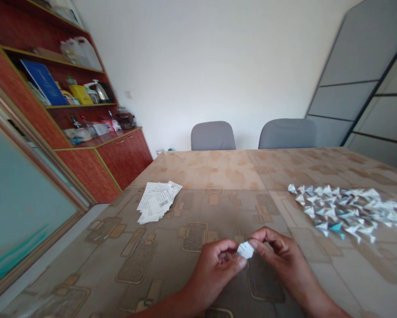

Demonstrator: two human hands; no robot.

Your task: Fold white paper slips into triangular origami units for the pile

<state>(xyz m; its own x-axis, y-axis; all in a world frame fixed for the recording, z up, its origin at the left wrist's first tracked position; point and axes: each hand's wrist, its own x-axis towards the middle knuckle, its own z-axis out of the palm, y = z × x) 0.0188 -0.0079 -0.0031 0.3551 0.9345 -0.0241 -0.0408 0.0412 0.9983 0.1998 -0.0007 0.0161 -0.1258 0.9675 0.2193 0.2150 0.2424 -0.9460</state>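
Observation:
A small folded piece of white printed paper (245, 250) is held up just over the near part of the table. My left hand (219, 264) pinches its left and lower edge between thumb and curled fingers. At its upper right corner, the thumb and forefinger of my right hand (278, 252) are closed on the same paper. Off to the left lies a loose, fanned pile of printed paper slips (158, 202). To the right stand many small folded paper pieces (344, 210) with pointed tips, mostly white, one of them teal.
The patterned table (218, 172) fills the foreground. Two grey chairs (213, 135) stand at its far side against a white wall. At left, a reddish wooden shelf unit (108, 161) holds jugs, a blue folder and bottles. Grey panels (347, 57) rise at the right.

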